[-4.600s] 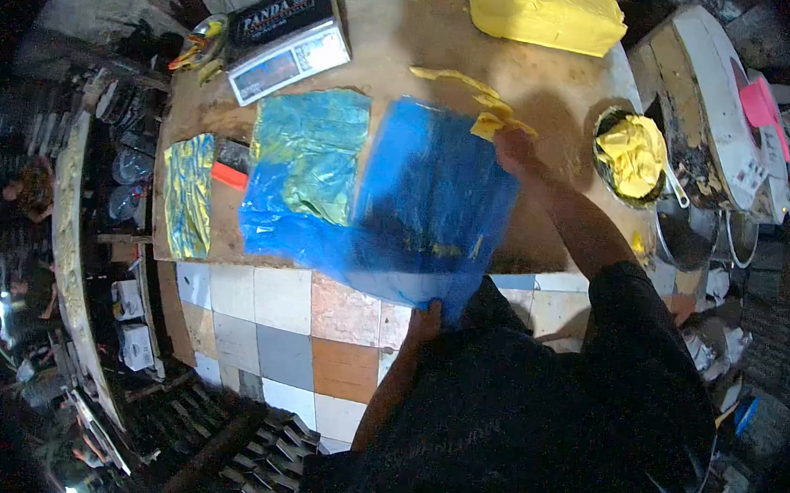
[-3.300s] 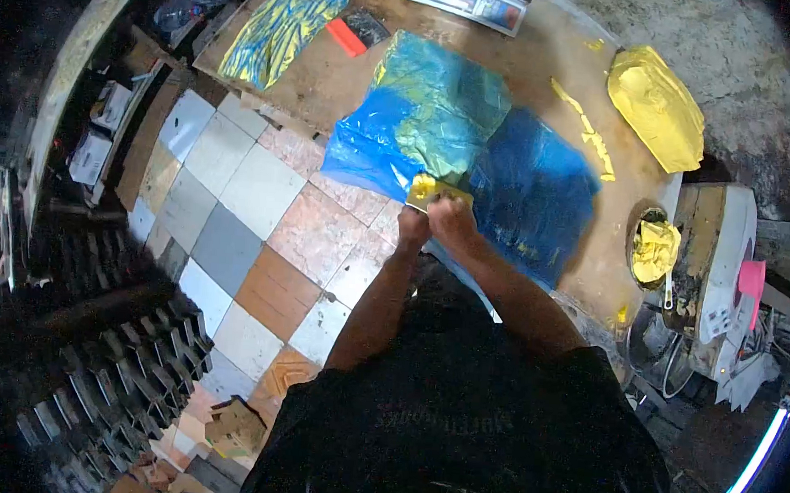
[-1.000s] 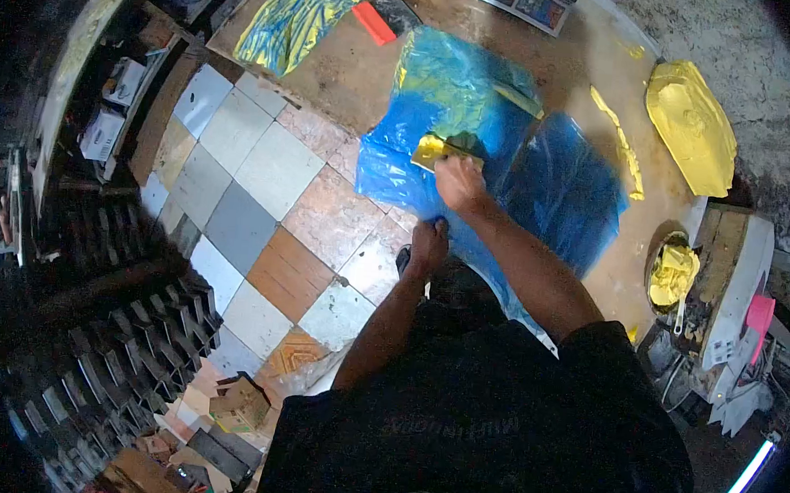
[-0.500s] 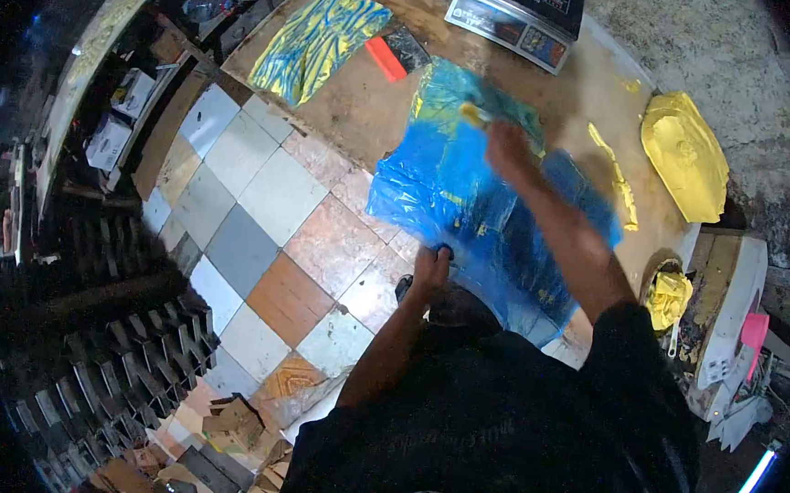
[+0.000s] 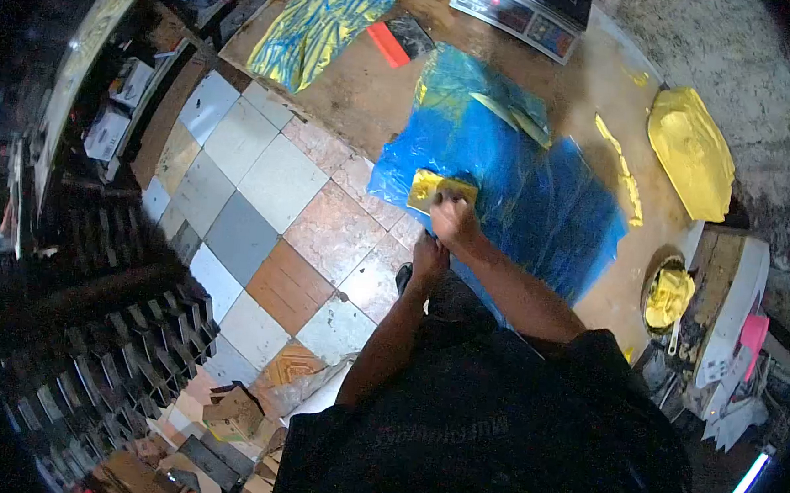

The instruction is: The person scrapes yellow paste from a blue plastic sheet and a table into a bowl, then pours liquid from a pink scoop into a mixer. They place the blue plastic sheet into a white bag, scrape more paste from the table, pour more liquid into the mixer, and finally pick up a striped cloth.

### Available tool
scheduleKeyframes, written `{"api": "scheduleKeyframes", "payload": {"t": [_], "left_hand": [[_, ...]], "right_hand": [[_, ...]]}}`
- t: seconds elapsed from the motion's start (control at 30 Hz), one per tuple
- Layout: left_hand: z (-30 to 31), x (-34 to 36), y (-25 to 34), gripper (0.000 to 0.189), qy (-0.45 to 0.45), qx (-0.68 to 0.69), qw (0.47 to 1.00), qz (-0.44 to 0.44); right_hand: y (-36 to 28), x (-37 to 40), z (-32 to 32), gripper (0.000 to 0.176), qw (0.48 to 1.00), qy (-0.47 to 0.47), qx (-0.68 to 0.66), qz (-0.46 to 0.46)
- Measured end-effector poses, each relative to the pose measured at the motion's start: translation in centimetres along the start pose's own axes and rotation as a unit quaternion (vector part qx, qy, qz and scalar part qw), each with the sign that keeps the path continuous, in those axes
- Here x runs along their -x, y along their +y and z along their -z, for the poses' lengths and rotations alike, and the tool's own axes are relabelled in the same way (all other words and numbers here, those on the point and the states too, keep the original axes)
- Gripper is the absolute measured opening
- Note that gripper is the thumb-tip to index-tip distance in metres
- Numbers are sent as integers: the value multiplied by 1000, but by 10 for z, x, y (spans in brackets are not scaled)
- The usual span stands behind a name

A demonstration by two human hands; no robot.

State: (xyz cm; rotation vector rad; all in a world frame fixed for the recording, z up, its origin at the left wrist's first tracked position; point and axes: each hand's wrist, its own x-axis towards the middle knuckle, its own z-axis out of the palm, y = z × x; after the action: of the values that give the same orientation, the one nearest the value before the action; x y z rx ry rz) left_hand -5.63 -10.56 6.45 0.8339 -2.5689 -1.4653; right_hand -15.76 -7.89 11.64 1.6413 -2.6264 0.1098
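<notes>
My right hand (image 5: 454,221) is closed on a flat spreader (image 5: 428,192) coated with yellow paste, its face near the left front edge of a blue plastic sheet (image 5: 517,200). Just below, my left hand (image 5: 429,256) is closed at the near edge of that sheet; what its fingers grip is hidden. Yellow-green smears cover the far end of the sheet, where a pale streak or fold (image 5: 501,110) shows. A thin strip of yellow paste (image 5: 619,166) lies on the table to the right.
On the brown table (image 5: 350,106) lie a yellow-and-blue streaked sheet (image 5: 318,30), a red-edged black scraper (image 5: 391,46) and a box (image 5: 521,13). A yellow paste slab (image 5: 692,153) and a paste-filled pot (image 5: 669,298) are at right. Floor tiles (image 5: 270,192) extend left.
My right hand has come from the far end of the sheet toward me and left, beside my left hand. The spreader's yellow face now shows. My left hand has stayed nearly in place.
</notes>
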Motion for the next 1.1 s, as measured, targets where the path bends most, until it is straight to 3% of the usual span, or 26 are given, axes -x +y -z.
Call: {"api": "scheduleKeyframes", "payload": {"t": [0.1,0.17,0.23,0.27,0.33,0.37,0.4,0.43,0.47,0.5,0.57,0.6,0.63,0.67,0.7,0.77,0.8,0.83,0.9,0.97,1.03,1.1], "left_hand": [[-14,8,-11,33,60,114,991,-26],[-12,17,0,34,-61,60,993,77],[-18,11,-18,34,-51,30,997,56],[-22,8,-30,34,-120,-23,992,-34],[-10,-1,-22,30,-164,29,986,-19],[-3,-6,-17,29,-185,55,981,-10],[1,-13,-22,26,-138,223,964,35],[5,-19,-26,26,-94,385,915,79],[10,-24,-32,29,-51,534,835,124],[25,-37,-22,34,18,520,832,192],[34,-69,-22,33,77,507,841,171],[29,-74,-24,33,75,509,840,176],[25,-80,-29,24,66,324,918,220],[23,-85,-31,18,54,125,958,253],[20,-81,-29,18,54,127,957,255],[15,-66,-24,19,103,15,988,111],[15,-60,-30,18,76,-87,990,-81],[11,-51,-30,18,72,-86,991,-69],[6,-36,-23,16,-19,-180,974,-137],[21,-23,-9,17,-43,-180,971,-148],[27,-12,-2,20,-21,-22,1000,4],[14,-2,-19,22,-67,-119,990,-21]], "right_hand": [[18,3,-10,13,999,35,4,9],[37,9,-19,12,999,32,-19,2],[61,-4,-23,10,986,166,-23,3],[70,-10,-20,10,986,163,-20,-2],[89,-50,10,10,991,-66,-52,-101],[102,-64,18,10,993,-51,-45,-100],[116,-73,20,8,993,-37,-58,-94],[127,-79,19,7,993,-25,-73,-89],[133,-83,15,10,988,34,-49,-142],[128,-84,25,10,988,41,-47,-145],[104,-77,45,8,977,87,-132,-144],[91,-73,42,9,985,45,-141,-85],[65,-67,49,9,992,9,-92,-88],[41,-63,57,10,995,-26,-42,-90],[35,-61,30,12,991,-72,-74,-81],[18,-52,16,12,996,-39,-55,-65],[18,-52,16,12,995,-49,-59,-62],[22,-57,21,13,996,-26,-50,-69],[34,-75,13,16,994,6,-52,-94],[51,-93,10,16,995,-8,-68,-74],[59,-101,8,16,994,-27,-59,-92],[74,-123,8,16,993,-34,-47,-100]]}}
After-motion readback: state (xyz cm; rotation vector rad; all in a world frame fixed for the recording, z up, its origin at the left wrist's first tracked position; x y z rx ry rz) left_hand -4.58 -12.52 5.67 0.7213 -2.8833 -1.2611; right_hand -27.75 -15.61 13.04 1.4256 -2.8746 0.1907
